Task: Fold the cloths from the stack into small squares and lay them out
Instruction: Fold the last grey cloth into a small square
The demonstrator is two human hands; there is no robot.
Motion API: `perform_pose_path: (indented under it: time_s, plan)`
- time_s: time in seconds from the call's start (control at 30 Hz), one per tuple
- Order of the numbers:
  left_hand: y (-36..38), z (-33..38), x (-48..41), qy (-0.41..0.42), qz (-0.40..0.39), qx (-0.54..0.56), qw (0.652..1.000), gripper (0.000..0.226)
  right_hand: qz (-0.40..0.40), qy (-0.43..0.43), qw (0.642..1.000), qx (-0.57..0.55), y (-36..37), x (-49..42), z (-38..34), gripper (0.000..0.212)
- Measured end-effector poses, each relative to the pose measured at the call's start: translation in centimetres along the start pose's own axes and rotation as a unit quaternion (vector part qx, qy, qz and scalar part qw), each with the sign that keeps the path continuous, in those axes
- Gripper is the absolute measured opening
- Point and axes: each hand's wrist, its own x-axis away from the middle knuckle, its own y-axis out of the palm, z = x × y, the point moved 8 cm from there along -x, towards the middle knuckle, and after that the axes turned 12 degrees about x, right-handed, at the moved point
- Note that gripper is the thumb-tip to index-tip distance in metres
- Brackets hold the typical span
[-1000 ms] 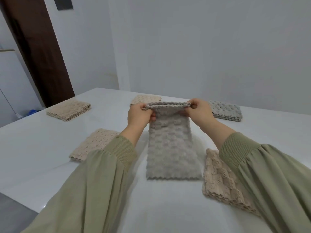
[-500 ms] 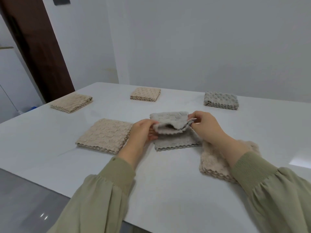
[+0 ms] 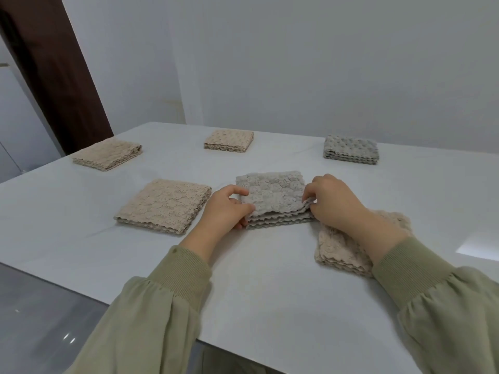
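At the near right of the desk (image 3: pixel 256 279), a beige stack (image 3: pixel 340 252) lies under the right forearm (image 3: pixel 378 238). Just beyond, the left grip (image 3: pixel 225 209) and right grip (image 3: pixel 334 201) each pinch one side of the folded grey cloth (image 3: pixel 272 195) on the desk. A beige square (image 3: pixel 164 203) lies left; three folded squares (image 3: pixel 229 140) sit farther back.

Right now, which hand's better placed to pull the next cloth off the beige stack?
Likely right: the right hand is next to the beige stack, forearm over it; the left hand is beyond the grey cloth both pinch.
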Motion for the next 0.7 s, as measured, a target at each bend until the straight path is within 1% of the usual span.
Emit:
perform_pose_path:
  time_s: [0.07,0.17,0.23,0.33,0.43,0.47,0.53,0.6,0.63,0.7]
  plan:
    - [0.2,0.1,0.0,0.018,-0.015,-0.055,0.998,0.025,-0.038,-0.009,0.999,0.025,0.5,0.1,0.0,0.027]
    - [0.3,0.2,-0.3,0.032,-0.023,-0.085,0.996,0.027,-0.077,-0.009,0.997,0.031,-0.1,-0.1,-0.3,0.029]
    - [0.4,0.1,-0.5,0.032,-0.027,-0.091,0.995,0.028,-0.067,-0.008,0.998,0.004,-1.3,-0.4,-1.0,0.029]
    - [0.4,-0.2,-0.7,0.035,-0.032,-0.093,0.995,0.030,-0.049,-0.028,0.998,-0.018,-2.6,-1.6,-2.9,0.029]
    - [0.4,-0.4,-0.9,0.031,-0.032,-0.091,0.995,0.030,-0.050,-0.039,0.997,-0.046,-2.0,-3.9,-4.3,0.041]
    - [0.4,-0.5,-1.0,0.028,-0.035,-0.087,0.995,0.030,-0.066,-0.043,0.996,-0.044,-1.2,-4.5,-4.6,0.048]
    - [0.4,-0.5,-0.9,0.023,-0.041,-0.081,0.996,0.030,-0.131,-0.041,0.991,0.001,1.8,-5.2,-4.6,0.061]
    - [0.2,-0.5,-1.1,0.012,-0.025,-0.056,0.998,0.031,-0.189,-0.026,0.981,0.039,5.0,-4.7,-4.2,0.069]
    - [0.0,-0.3,-1.4,0.006,-0.007,-0.038,0.999,0.030,-0.194,-0.017,0.980,0.033,6.0,-4.5,-3.9,0.071]
    - [-0.7,-0.2,-2.4,-0.011,0.040,-0.001,0.999,0.032,-0.175,-0.007,0.985,0.008,6.8,-4.2,-3.6,0.072]
